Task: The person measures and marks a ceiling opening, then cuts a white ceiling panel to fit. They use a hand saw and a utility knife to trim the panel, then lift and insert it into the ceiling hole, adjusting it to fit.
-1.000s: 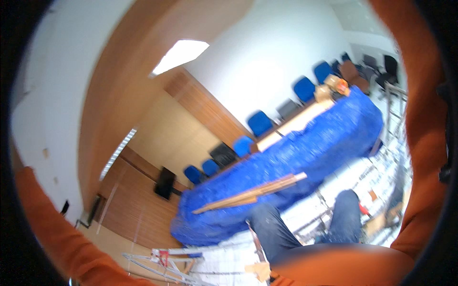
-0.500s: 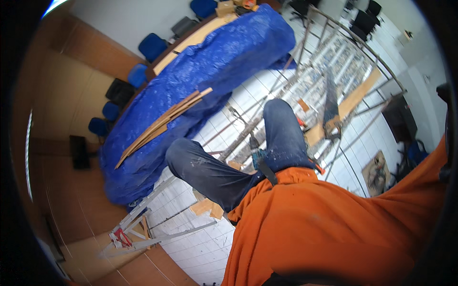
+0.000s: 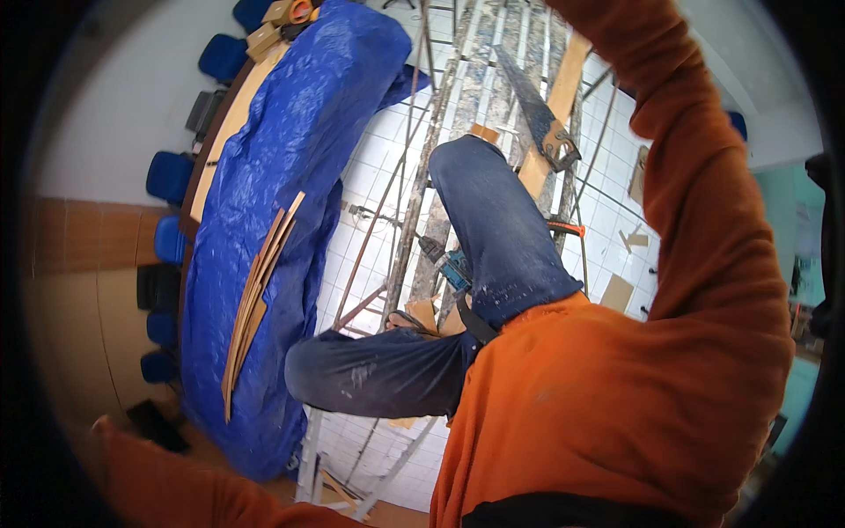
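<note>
Lying on the speckled platform (image 3: 478, 70) just beyond the right knee (image 3: 466, 167), a saw (image 3: 528, 101) crosses a light board (image 3: 570, 70), its handle toward the person. The right sleeve (image 3: 709, 167) rises to the upper edge, so the right hand is out of view, and I cannot tell if it is wide, narrow or holding anything. The left sleeve (image 3: 176, 480) runs into the dim lower left, where the left hand does not show either. A teal and black drill (image 3: 452, 266) sits beside the right thigh. Thin wood strips (image 3: 260, 290) rest on the blue tarp (image 3: 290, 114) draped over the long surface (image 3: 211, 176).
</note>
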